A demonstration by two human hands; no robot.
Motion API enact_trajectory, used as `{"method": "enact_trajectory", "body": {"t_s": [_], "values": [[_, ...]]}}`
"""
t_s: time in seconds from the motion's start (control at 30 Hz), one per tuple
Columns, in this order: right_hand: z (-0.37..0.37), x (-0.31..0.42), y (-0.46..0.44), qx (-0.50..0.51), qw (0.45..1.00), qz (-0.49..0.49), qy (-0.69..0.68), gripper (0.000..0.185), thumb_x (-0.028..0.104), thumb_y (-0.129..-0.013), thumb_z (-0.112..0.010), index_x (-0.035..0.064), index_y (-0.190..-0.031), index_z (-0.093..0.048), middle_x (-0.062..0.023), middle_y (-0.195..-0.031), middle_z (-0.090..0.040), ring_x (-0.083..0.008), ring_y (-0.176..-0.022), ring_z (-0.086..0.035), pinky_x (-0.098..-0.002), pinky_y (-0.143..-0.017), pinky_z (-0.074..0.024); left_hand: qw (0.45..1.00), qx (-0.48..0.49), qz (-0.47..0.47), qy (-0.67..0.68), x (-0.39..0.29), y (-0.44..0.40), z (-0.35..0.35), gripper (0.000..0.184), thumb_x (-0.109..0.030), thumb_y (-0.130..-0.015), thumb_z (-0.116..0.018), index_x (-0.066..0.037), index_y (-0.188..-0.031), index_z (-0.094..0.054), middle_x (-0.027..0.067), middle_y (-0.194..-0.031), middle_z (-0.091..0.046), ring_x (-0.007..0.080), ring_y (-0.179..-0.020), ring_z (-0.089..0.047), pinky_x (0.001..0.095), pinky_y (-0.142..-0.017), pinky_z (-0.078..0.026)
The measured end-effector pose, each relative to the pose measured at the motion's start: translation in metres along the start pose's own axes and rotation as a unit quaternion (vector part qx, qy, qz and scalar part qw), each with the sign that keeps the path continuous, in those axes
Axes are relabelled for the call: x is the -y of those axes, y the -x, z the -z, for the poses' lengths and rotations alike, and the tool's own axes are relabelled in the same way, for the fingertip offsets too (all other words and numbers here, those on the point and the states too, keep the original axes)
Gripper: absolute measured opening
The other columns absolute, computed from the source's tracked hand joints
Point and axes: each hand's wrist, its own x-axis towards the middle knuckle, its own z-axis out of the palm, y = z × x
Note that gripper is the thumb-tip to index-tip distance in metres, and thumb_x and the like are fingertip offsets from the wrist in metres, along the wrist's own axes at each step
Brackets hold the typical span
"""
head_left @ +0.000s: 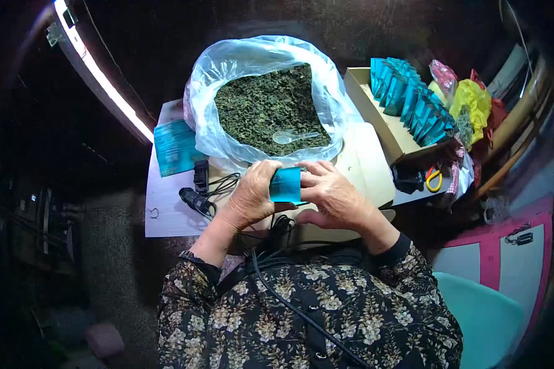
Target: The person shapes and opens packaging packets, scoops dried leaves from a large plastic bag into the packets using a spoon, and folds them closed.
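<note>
Close in front of my chest, a small shiny blue packet (285, 185) is held between both hands. My left hand (250, 192) grips its left side, fingers curled behind it and thumb low. On the other side, my right hand (337, 195) has bent fingers closed on the packet's right edge. Just beyond them stands a clear plastic bag (206, 117), wide at the mouth and full of dark green dried leaves (258, 104). A clear plastic spoon (294, 136) lies on the leaves.
Flat blue packets (177, 147) are stacked at the left of the white table (166, 215), near black cables (223, 184). At right, a cardboard box (375, 120) holds several upright blue packets (409, 101). Beside it are yellow-handled scissors (434, 179) and a yellow bag (472, 114).
</note>
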Motion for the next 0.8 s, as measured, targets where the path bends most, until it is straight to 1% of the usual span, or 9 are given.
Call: {"method": "enact_trajectory", "body": {"t_s": [0.1,0.27,0.37,0.4,0.5,0.67,0.77,0.8], "values": [[0.000,-0.001,-0.002,-0.009,1.000,0.018,0.006,0.043,0.021,-0.066,-0.078,0.0178,-0.107,-0.068,-0.0060,-0.123,-0.057,-0.0313,-0.121,-0.048,-0.0466,-0.098,-0.0373,0.999,-0.003,0.026,0.019,0.004,0.002,0.001,0.070,-0.038,-0.060,-0.086,-0.006,-0.111,-0.052,0.0156,-0.099,-0.058,0.0368,-0.094,-0.057,0.0443,-0.082,-0.047],[-0.010,-0.009,-0.006,-0.050,0.998,0.048,-0.008,0.043,0.018,-0.065,-0.078,0.0157,-0.106,-0.067,-0.0067,-0.119,-0.058,-0.0322,-0.116,-0.052,-0.0461,-0.094,-0.0410,0.997,-0.011,0.057,0.048,0.005,0.006,0.002,0.072,-0.036,-0.057,-0.089,-0.005,-0.110,-0.052,0.0158,-0.098,-0.060,0.0359,-0.094,-0.058,0.0427,-0.082,-0.048],[-0.012,-0.010,-0.010,-0.078,0.995,0.061,-0.033,0.041,0.015,-0.065,-0.077,0.0136,-0.105,-0.067,-0.0073,-0.117,-0.060,-0.0332,-0.111,-0.054,-0.0453,-0.090,-0.0443,0.987,0.022,0.101,0.127,0.005,0.006,0.004,0.072,-0.026,-0.056,-0.092,-0.005,-0.112,-0.052,0.0123,-0.101,-0.060,0.0255,-0.094,-0.061,0.0365,-0.083,-0.048],[-0.012,-0.010,-0.011,-0.077,0.994,0.063,-0.034,0.041,0.015,-0.065,-0.077,0.0136,-0.105,-0.067,-0.0073,-0.117,-0.060,-0.0332,-0.111,-0.054,-0.0453,-0.090,-0.0443,0.987,0.020,0.102,0.126,0.006,0.006,0.005,0.072,-0.026,-0.056,-0.092,-0.005,-0.112,-0.052,0.0123,-0.101,-0.060,0.0255,-0.094,-0.061,0.0365,-0.083,-0.048],[-0.010,-0.006,-0.014,-0.069,0.995,0.052,-0.050,0.040,0.011,-0.065,-0.075,0.0127,-0.104,-0.067,-0.0077,-0.117,-0.060,-0.0327,-0.110,-0.055,-0.0439,-0.089,-0.0455,0.979,0.021,0.128,0.154,0.008,0.006,0.004,0.071,-0.024,-0.056,-0.092,-0.006,-0.112,-0.053,0.0091,-0.100,-0.061,0.0198,-0.093,-0.060,0.0338,-0.083,-0.048],[-0.008,-0.006,-0.016,-0.087,0.991,0.047,-0.087,0.041,0.008,-0.065,-0.074,0.0114,-0.105,-0.067,-0.0079,-0.118,-0.061,-0.0324,-0.108,-0.057,-0.0441,-0.091,-0.0455,0.962,0.033,0.169,0.210,0.007,0.006,0.006,0.071,-0.023,-0.055,-0.092,-0.006,-0.112,-0.053,0.0075,-0.101,-0.062,0.0178,-0.093,-0.060,0.0331,-0.083,-0.049],[-0.010,-0.011,-0.016,-0.120,0.981,0.040,-0.150,0.041,0.003,-0.065,-0.073,0.0099,-0.105,-0.066,-0.0094,-0.115,-0.063,-0.0326,-0.104,-0.060,-0.0436,-0.088,-0.0478,0.966,0.021,0.156,0.204,0.010,0.008,0.006,0.072,-0.029,-0.056,-0.093,-0.004,-0.112,-0.054,0.0123,-0.102,-0.063,0.0242,-0.094,-0.063,0.0352,-0.083,-0.050],[-0.010,-0.012,-0.016,-0.120,0.981,0.039,-0.150,0.041,0.003,-0.065,-0.073,0.0099,-0.105,-0.066,-0.0094,-0.115,-0.063,-0.0326,-0.104,-0.060,-0.0436,-0.088,-0.0478,0.966,0.022,0.156,0.205,0.011,0.008,0.005,0.072,-0.029,-0.056,-0.093,-0.004,-0.112,-0.054,0.0123,-0.102,-0.063,0.0242,-0.094,-0.063,0.0352,-0.083,-0.050]]}}
